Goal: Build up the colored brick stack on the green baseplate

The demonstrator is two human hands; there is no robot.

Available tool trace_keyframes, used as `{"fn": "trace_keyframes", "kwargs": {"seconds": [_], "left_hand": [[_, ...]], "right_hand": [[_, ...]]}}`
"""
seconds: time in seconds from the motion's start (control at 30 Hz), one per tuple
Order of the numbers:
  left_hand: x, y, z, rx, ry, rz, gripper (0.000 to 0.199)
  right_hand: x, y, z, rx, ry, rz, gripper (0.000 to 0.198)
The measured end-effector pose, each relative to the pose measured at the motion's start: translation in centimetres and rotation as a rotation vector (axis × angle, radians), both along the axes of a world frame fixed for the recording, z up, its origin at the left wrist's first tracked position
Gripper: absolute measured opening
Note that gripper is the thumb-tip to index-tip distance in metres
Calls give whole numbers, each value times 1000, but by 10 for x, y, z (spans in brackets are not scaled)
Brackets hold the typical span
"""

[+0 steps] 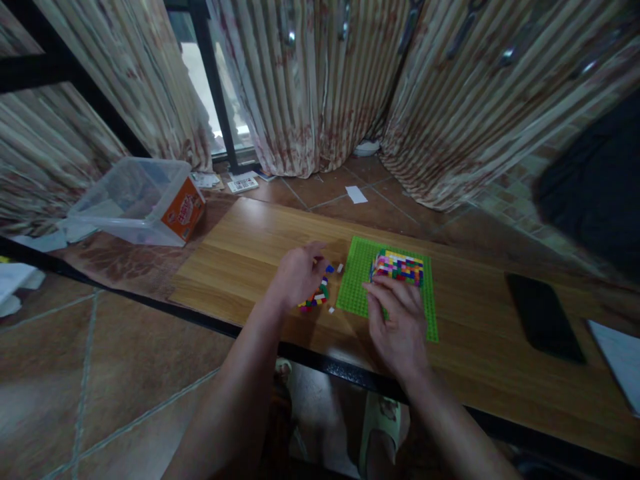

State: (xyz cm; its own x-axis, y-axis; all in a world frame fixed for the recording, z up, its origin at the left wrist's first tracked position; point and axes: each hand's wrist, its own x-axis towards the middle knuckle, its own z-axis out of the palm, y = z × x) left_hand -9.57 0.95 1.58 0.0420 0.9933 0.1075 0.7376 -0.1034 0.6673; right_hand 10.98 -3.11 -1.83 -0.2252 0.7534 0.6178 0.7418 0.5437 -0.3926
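My left hand (pixel 299 272) hovers over a small heap of loose coloured toy bricks (pixel 314 301) on the wooden table, its fingers bent and slightly apart with nothing visible in them. Part of the heap is hidden beneath it. My right hand (pixel 399 312) is closed at the near left side of a multicoloured brick build (pixel 400 265), thumb and fingers brought together. Whatever may be between those fingertips is too small to make out. The build stands on a green studded baseplate (pixel 356 270). A white brick (pixel 340 268) lies between heap and baseplate, and another small white brick (pixel 331 310) lies nearer me.
A black phone-like slab (pixel 544 317) and white paper (pixel 617 357) lie on the table (pixel 240 250) at right. A clear plastic bin (pixel 135 200) with an orange label stands beyond its left end. Curtains hang behind; a dark shape fills the upper right edge.
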Motion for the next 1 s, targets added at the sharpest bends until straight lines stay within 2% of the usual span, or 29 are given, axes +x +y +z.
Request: {"fn": "trace_keyframes", "kwargs": {"seconds": [0.2, 0.4, 0.63, 0.9, 1.0], "left_hand": [[-4, 0, 3, -5, -12, 74, 39], [-5, -2, 3, -5, -24, 52, 39], [-9, -2, 2, -3, -17, 68, 39], [-9, -4, 4, 9, 1, 56, 37], [-9, -3, 4, 6, 7, 50, 35]], "right_hand": [[-27, -13, -13, -180, -9, 169, 22], [-41, -12, -22, -201, -62, 234, 26], [-52, -8, -29, -196, -111, 216, 27], [-45, -4, -24, -146, -125, 116, 19], [-46, -5, -25, -147, -124, 135, 19]]}}
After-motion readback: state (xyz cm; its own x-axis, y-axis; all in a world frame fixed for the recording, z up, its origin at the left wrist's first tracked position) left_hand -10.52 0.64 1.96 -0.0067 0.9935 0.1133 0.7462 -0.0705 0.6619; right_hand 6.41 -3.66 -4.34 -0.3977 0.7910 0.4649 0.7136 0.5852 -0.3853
